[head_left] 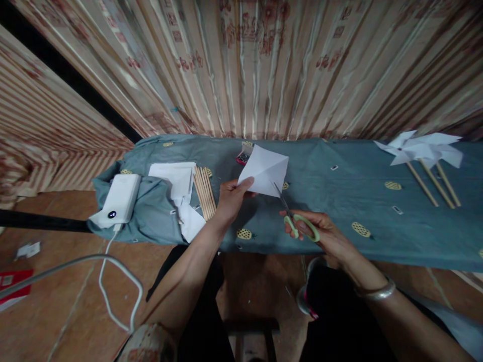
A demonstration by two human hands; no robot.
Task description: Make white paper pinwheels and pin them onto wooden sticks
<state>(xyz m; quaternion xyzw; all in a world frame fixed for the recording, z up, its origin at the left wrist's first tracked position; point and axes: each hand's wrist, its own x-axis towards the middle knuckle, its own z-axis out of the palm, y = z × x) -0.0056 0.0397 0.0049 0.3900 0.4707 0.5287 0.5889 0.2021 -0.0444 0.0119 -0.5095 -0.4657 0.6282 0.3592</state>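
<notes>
My left hand (231, 197) pinches the lower left corner of a white square of paper (264, 170) with fold creases, held up above the blue-green cloth-covered table (339, 201). My right hand (320, 232) grips green-handled scissors (298, 221), fingers through the loops. The blades point up and touch the paper's lower edge.
A bundle of wooden sticks (204, 191) and white paper pieces (177, 183) lie to the left. A white power bank (119, 199) with a cable (113, 281) sits at the table's left end. Finished paper pinwheels on sticks (424, 151) lie at the far right. A striped curtain (264, 65) hangs behind.
</notes>
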